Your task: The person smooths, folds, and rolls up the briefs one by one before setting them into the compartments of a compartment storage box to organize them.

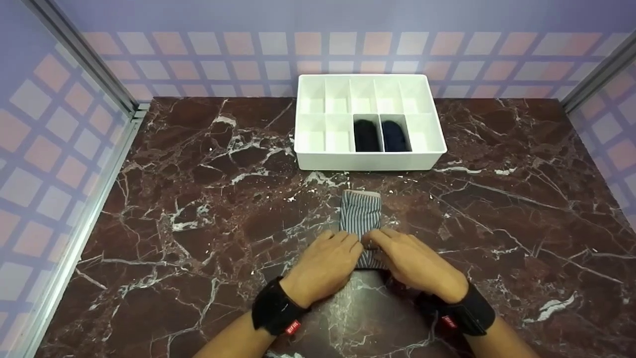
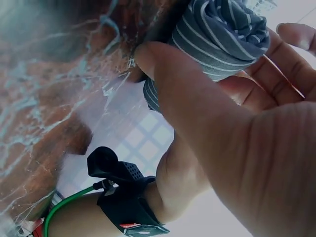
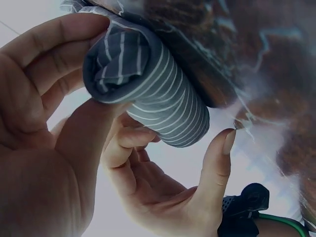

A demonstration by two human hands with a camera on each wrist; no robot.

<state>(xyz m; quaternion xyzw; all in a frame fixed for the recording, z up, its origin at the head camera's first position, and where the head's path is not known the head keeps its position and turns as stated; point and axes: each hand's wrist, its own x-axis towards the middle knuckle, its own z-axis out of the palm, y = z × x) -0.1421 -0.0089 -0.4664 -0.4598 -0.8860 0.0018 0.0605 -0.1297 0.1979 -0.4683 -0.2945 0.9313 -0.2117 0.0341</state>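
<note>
A grey cloth with white stripes (image 1: 361, 211) lies lengthwise on the marble-patterned table, flat at its far end, where a pale band shows. Its near part is rolled into a thick bundle (image 3: 170, 103), with folds showing at the roll's end. My left hand (image 1: 330, 263) grips the left end of the roll (image 2: 217, 44), thumb on the near side and fingers over it. Opposite it, my right hand (image 1: 420, 261) holds the right end between thumb and curled fingers. In the head view the two hands cover much of the roll.
Beyond the cloth stands a white divided box (image 1: 370, 161). Two front compartments hold a black rolled item (image 1: 366, 136) and a navy one (image 1: 394, 137). A tiled-pattern wall (image 1: 238, 64) rises behind the table, with side panels left and right.
</note>
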